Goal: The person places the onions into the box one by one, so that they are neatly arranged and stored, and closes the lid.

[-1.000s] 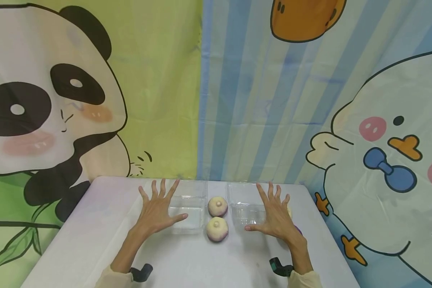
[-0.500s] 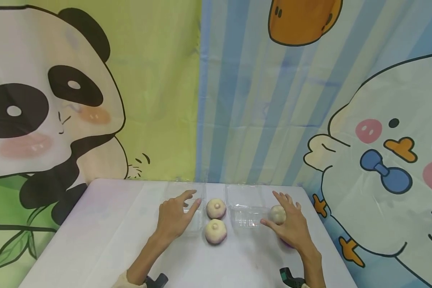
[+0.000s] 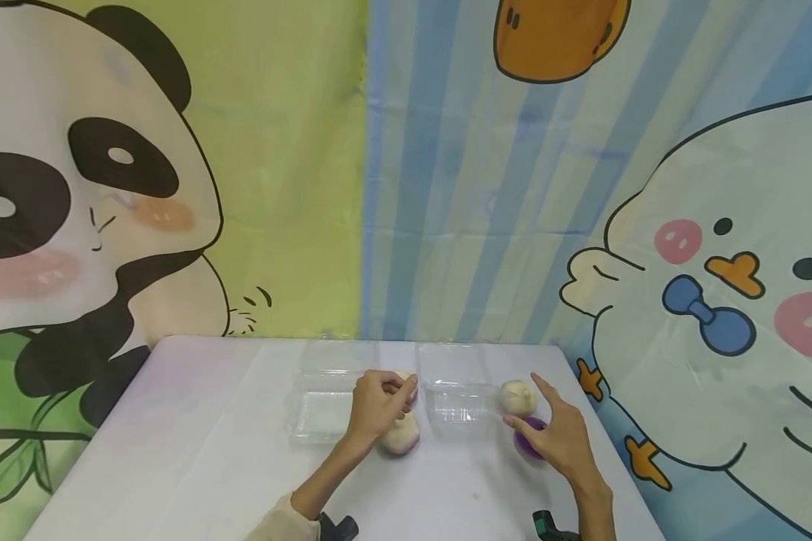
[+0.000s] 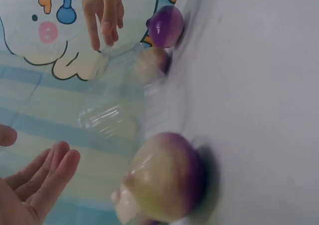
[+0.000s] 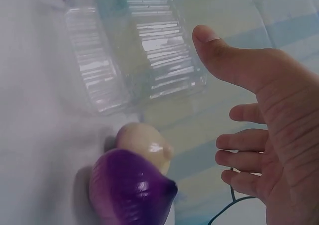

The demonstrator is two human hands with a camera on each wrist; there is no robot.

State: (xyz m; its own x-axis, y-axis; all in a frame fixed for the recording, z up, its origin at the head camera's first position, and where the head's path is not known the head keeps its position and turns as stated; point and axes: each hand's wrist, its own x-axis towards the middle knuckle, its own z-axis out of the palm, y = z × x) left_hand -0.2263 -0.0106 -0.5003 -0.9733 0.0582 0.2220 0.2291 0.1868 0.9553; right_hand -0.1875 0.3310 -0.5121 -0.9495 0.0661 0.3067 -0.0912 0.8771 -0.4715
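My left hand (image 3: 374, 406) hovers over two pale, onion-like bulbs in the middle of the table, its fingers loosely bent and holding nothing. It partly covers the near bulb (image 3: 401, 437) and nearly hides the far one. In the left wrist view a bulb (image 4: 167, 177) shows a purple underside, apart from the fingertips (image 4: 62, 157). On the right, my right hand (image 3: 562, 436) is spread beside a third pale bulb (image 3: 518, 398) and a purple onion (image 3: 526, 439). The right wrist view shows its thumb and fingers clear of that onion (image 5: 127, 190).
Two clear plastic boxes with raised lids stand toward the back, the left box (image 3: 321, 421) beside the left hand and the right box (image 3: 460, 406) between the bulb pairs. The white table (image 3: 203, 436) ends at a printed curtain (image 3: 440, 188).
Both hands, first spread wide over the boxes, have come apart from them. The left moved right to above the middle bulbs; the right moved slightly right and lower, uncovering the bulbs there.
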